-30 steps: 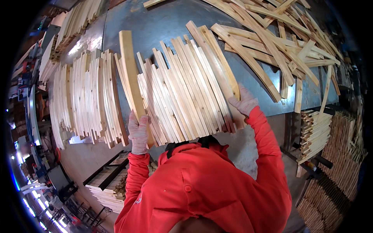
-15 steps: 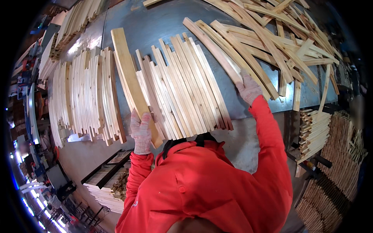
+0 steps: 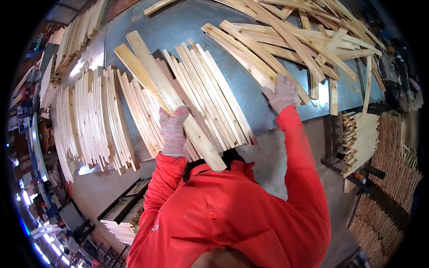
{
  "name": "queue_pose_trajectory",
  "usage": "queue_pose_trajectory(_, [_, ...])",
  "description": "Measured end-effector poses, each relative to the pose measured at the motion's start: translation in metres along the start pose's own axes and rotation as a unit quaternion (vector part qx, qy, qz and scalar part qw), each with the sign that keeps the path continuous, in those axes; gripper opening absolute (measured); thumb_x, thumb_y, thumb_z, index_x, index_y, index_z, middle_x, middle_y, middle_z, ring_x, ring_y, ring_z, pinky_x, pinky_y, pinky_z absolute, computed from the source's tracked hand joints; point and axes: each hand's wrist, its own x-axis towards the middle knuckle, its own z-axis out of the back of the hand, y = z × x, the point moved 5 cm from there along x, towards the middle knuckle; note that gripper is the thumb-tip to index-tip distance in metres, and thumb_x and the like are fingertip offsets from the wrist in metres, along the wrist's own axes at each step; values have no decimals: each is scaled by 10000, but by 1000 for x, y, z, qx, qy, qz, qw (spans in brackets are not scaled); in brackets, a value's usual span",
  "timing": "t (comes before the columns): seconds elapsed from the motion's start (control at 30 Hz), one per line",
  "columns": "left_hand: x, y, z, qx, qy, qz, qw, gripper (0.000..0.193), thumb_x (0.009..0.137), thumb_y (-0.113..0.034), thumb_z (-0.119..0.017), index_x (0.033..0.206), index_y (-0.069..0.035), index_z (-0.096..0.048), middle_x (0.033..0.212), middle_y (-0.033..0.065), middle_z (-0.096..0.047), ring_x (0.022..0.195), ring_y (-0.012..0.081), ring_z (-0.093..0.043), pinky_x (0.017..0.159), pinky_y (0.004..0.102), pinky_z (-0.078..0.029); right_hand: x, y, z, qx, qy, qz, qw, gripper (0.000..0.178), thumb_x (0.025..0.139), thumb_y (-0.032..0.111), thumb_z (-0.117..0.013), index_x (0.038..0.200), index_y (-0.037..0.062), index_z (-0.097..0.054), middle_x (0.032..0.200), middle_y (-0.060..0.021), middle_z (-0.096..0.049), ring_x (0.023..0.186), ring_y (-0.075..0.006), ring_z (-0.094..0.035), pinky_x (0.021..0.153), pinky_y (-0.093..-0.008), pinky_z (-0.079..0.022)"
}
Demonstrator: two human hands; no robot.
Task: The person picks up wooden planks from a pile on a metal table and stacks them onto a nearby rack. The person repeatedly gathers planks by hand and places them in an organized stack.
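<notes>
Strip of pale wood (image 3: 172, 93) slants in your left hand (image 3: 173, 131)'s grip across the row of strips (image 3: 219, 98) on the table (image 3: 251, 107); your right hand (image 3: 282, 94) touches another strip (image 3: 239, 56), its grip unclear.

Through my remote feed I identify a woodworking workshop: blue-grey metal worktable (image 3: 134, 27), loose heap of long pale wooden strips (image 3: 286, 40) on it, dense stacks of brown wooden slats (image 3: 388, 167) at right.
</notes>
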Motion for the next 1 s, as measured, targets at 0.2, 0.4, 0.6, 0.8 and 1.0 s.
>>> queue_pose_trajectory(0.2, [12,-66,32,98,-91,-84,987,327,807,-9,-642,1114,-9,-527,821,109,-638,656,238,-640,578,361,-561,-5,33,-15,-57,74,119,988,951,747,573,-721,1450,75,-319,1385,-159,-428,1295,-336,-434,1068,-477,-353])
queue_pose_trajectory(0.4, [-2,-81,86,156,-144,-99,972,327,802,3,-644,1096,-12,-503,794,112,-621,614,230,-625,547,354,-558,12,36,-12,57,300,53,951,895,810,513,-675,1491,85,-280,1289,-183,-569,1147,-360,-583,952,-449,-477])
queue_pose_trajectory(0.6, [-37,-85,125,201,-174,-91,960,394,808,-3,-651,1164,-27,-483,836,117,-627,619,222,-632,560,342,-574,-47,55,-13,157,399,160,889,741,874,555,-562,1464,142,-382,1293,-196,-590,1155,-335,-589,950,-461,-471])
queue_pose_trajectory(0.8, [-42,-66,138,173,-150,-45,972,430,812,3,-651,1198,-25,-464,872,126,-629,703,238,-647,592,376,-590,15,-22,-7,-22,61,107,992,760,906,534,-550,1475,69,-358,1365,-212,-526,1220,-356,-526,1000,-455,-439])
queue_pose_trajectory(1.0, [-29,-55,119,140,-128,-43,981,483,782,51,-671,1213,-20,-464,851,124,-633,625,228,-641,544,341,-560,16,-27,-44,75,182,76,977,660,915,431,-535,1434,68,-350,1228,-211,-589,1152,-388,-568,944,-456,-472])
